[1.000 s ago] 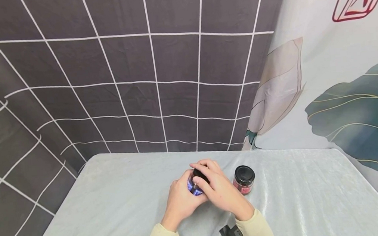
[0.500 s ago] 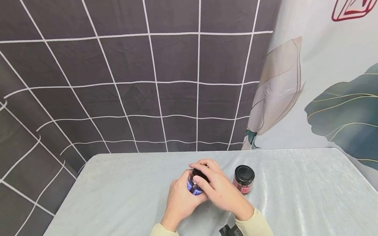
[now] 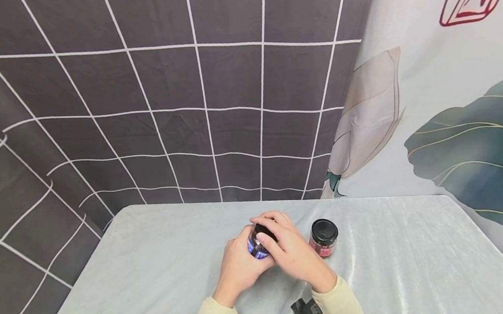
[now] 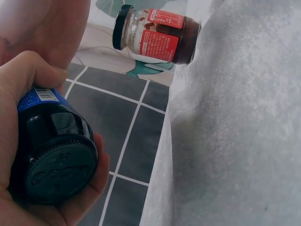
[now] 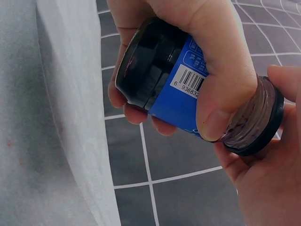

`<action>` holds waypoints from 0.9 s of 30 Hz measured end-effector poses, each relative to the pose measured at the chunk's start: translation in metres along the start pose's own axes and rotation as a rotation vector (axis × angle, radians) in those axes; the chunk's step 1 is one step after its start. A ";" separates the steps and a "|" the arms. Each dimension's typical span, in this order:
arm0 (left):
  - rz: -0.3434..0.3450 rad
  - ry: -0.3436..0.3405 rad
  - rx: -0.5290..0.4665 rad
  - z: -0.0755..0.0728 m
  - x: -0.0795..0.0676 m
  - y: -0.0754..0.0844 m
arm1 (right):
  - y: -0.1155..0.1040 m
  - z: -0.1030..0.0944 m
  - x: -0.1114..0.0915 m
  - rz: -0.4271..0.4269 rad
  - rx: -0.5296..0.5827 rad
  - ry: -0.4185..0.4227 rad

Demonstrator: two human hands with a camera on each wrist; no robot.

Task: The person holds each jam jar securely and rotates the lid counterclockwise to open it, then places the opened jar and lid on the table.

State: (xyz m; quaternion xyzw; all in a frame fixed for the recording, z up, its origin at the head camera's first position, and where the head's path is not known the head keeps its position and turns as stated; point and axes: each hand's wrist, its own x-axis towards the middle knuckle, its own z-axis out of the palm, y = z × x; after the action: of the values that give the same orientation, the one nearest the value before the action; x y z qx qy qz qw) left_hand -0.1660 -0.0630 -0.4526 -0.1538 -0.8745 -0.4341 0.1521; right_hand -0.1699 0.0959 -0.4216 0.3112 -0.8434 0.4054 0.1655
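Observation:
A glass jar with a blue label (image 5: 176, 101) and a barcode is held up over the table, tilted. My left hand (image 3: 236, 268) wraps round its body, thumb across the label, and the embossed jar base (image 4: 61, 169) faces the left wrist camera. From above, my right hand (image 3: 293, 253) grips the black lid (image 5: 261, 141), its fingers curled round the rim. The lid sits on the jar's neck, partly covered by the fingers. To the right of my right hand stands a second jar (image 3: 324, 239) with a black lid and a red label (image 4: 160, 44), dark contents inside.
A pale grey cloth (image 3: 153, 270) covers the table. Behind it hangs a dark grey sheet with white grid lines (image 3: 174, 94), and a white leaf-patterned curtain (image 3: 413, 158) on the right. Small black devices (image 3: 309, 309) sit at both wrists.

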 end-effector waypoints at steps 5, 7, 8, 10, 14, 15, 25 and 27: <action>-0.007 -0.006 0.002 -0.001 0.000 0.001 | 0.000 0.000 0.001 -0.003 0.002 0.000; -0.008 -0.005 0.001 -0.002 0.001 0.001 | 0.000 0.000 0.001 -0.003 0.005 -0.001; -0.008 -0.005 0.000 -0.002 0.001 0.001 | 0.000 0.000 0.001 -0.003 0.007 -0.001; -0.003 -0.002 0.000 -0.002 0.001 0.001 | -0.001 0.000 0.001 -0.003 0.011 -0.001; 0.003 -0.003 -0.005 -0.002 0.000 0.001 | -0.001 0.000 0.001 -0.001 0.022 0.000; 0.005 -0.004 -0.004 -0.002 0.000 0.001 | -0.001 0.000 0.000 0.000 0.024 0.001; 0.008 -0.008 0.002 -0.001 0.001 -0.002 | -0.002 0.000 0.001 0.005 0.028 0.000; 0.007 -0.010 0.002 -0.001 0.000 -0.003 | -0.002 0.000 0.001 0.014 0.032 -0.002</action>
State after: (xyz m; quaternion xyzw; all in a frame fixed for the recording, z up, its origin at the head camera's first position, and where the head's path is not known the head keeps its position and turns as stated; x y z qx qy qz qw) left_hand -0.1675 -0.0653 -0.4542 -0.1591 -0.8750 -0.4321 0.1496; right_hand -0.1691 0.0946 -0.4202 0.3083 -0.8392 0.4198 0.1566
